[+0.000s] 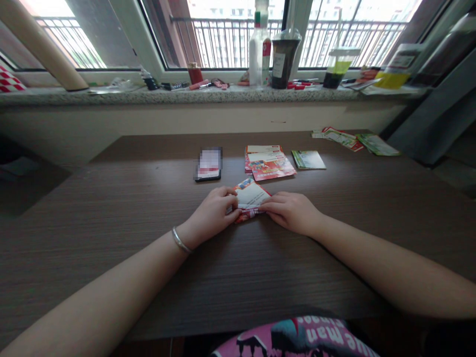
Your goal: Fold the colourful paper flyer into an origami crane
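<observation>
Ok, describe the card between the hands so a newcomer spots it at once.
On the brown table, look near the middle. There, between the left hand and the right hand, is the card: white, with a red near edge. Unlike the pile beyond it, it has both hands on it.

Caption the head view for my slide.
Left hand and right hand hold a folded leaflet on a brown table, with a smartphone and stacked leaflets beyond.

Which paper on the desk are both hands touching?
The nearest paper, red along its front edge, between left hand and right hand; the other papers lie farther back, untouched.
</observation>
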Demonstrator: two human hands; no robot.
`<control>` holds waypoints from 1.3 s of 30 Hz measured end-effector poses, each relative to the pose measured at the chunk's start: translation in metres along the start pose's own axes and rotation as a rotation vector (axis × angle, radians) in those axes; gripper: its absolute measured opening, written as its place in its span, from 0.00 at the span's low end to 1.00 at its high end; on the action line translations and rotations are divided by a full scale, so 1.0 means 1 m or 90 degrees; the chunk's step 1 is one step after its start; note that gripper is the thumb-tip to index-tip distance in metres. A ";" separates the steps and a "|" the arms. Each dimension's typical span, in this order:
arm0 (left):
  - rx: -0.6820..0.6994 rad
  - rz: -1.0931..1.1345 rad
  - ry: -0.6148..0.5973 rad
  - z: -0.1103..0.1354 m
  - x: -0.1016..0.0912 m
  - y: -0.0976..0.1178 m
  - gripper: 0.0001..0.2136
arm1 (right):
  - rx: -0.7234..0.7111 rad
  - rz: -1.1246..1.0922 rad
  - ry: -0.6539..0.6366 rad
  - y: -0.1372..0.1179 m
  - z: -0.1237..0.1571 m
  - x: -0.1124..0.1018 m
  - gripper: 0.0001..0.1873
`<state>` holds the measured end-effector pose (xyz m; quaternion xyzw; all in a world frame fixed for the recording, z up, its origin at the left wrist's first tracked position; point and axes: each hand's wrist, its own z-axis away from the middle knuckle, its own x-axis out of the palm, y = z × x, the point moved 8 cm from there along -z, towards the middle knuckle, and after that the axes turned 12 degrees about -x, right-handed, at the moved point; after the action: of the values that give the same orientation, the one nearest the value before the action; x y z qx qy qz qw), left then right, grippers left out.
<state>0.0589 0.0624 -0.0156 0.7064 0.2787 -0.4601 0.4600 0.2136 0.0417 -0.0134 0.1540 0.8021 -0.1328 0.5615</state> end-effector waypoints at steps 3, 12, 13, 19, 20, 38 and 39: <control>-0.018 0.021 0.009 -0.002 -0.001 -0.004 0.06 | -0.025 0.017 0.006 -0.002 -0.001 0.000 0.15; -0.007 0.027 0.036 -0.004 -0.002 -0.006 0.06 | -0.043 0.044 -0.009 -0.003 -0.003 0.003 0.16; -0.006 0.025 0.040 -0.005 -0.002 -0.006 0.06 | -0.040 0.046 -0.010 -0.003 -0.003 0.003 0.15; -0.003 0.013 0.049 -0.005 -0.001 -0.006 0.06 | -0.033 0.064 -0.024 -0.004 -0.004 0.003 0.15; -0.003 0.011 0.051 -0.005 -0.001 -0.006 0.05 | -0.033 0.065 -0.027 -0.004 -0.004 0.003 0.15; 0.004 -0.067 0.076 -0.005 -0.004 0.000 0.04 | -0.007 0.047 -0.019 0.001 -0.005 0.003 0.15; 0.006 -0.070 0.079 -0.004 -0.004 0.000 0.04 | -0.008 0.046 -0.019 0.001 -0.005 0.003 0.15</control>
<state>0.0591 0.0661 -0.0108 0.7193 0.3430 -0.4413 0.4127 0.2090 0.0453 -0.0151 0.1771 0.7886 -0.1098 0.5786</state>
